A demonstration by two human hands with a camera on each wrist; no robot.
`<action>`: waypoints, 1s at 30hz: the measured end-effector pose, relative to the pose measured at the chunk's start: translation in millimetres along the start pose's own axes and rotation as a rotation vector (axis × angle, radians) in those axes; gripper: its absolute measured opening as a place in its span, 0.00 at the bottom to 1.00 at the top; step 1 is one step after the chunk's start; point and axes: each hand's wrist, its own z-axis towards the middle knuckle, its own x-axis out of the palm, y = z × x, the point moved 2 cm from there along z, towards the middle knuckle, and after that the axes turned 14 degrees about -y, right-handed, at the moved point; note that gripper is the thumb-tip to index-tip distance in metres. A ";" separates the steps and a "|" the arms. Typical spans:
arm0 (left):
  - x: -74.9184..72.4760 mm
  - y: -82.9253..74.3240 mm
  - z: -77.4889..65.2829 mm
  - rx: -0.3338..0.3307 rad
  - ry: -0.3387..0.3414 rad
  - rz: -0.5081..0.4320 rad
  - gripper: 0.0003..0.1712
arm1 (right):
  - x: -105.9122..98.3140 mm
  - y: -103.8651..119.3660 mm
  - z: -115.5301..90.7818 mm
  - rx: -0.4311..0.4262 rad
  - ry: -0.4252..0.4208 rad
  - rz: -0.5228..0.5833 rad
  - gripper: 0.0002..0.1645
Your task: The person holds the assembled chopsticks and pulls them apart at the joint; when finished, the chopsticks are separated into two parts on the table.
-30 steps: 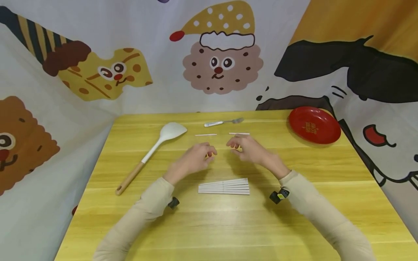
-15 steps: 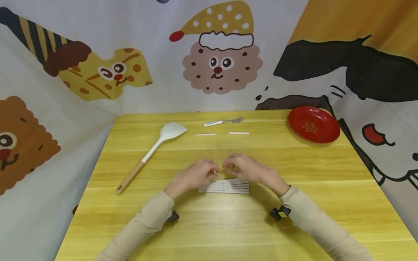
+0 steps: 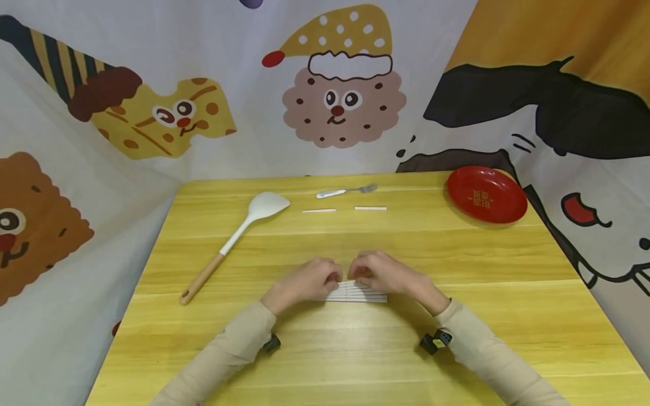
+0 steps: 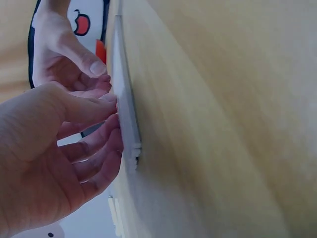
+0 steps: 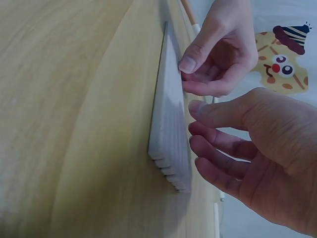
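right hand (image 3: 382,272) relaxed, thumb parted, just beside white sticks (image 3: 359,294); left hand (image 3: 311,279) at sticks, grip cannot be told.

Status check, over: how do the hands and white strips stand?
Left hand and right hand: at far edge of white strips, contact unclear. Strips side by side on table. Spatula off left, clear of both hands.

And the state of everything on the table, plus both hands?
White strips: flat, side by side
Loose white sticks: flat, apart
Fork: lying, tines rightward
Spatula: lying aslant
Red plate: face up
Left hand: fingers bent, grip unclear
Right hand: fingers bent, holding nothing
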 end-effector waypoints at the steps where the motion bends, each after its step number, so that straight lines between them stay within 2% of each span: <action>1: 0.3 0.4 0.9 0.004 0.000 0.004 0.06 | 0.7 -1.4 -0.1 0.003 0.002 0.001 0.11; 11: 3.4 5.0 6.6 -0.041 0.016 0.016 0.06 | 3.0 -7.6 1.2 0.010 -0.006 0.001 0.07; 21: 3.1 7.6 8.3 -0.021 -0.068 0.074 0.05 | 7.6 -10.3 4.0 -0.033 -0.049 -0.017 0.07; 26: 3.2 9.8 8.1 -0.013 -0.079 0.067 0.03 | 8.2 -10.7 5.1 -0.054 -0.085 -0.043 0.10; 30: 1.0 12.5 10.0 0.011 -0.139 0.039 0.04 | 3.9 -8.6 6.3 -0.078 -0.140 -0.065 0.12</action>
